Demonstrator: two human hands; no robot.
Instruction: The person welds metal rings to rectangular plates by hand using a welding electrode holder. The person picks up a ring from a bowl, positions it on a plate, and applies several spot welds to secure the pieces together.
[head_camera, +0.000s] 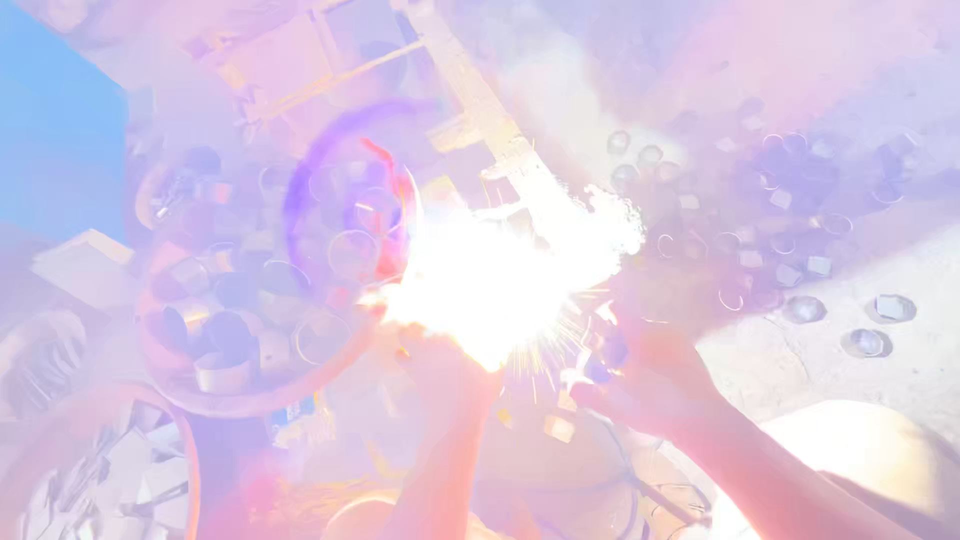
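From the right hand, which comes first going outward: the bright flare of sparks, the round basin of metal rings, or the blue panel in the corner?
Measured from the right hand:
1. Flare of sparks, just left of it.
2. Round basin of metal rings, farther left.
3. Blue panel, far upper-left corner.
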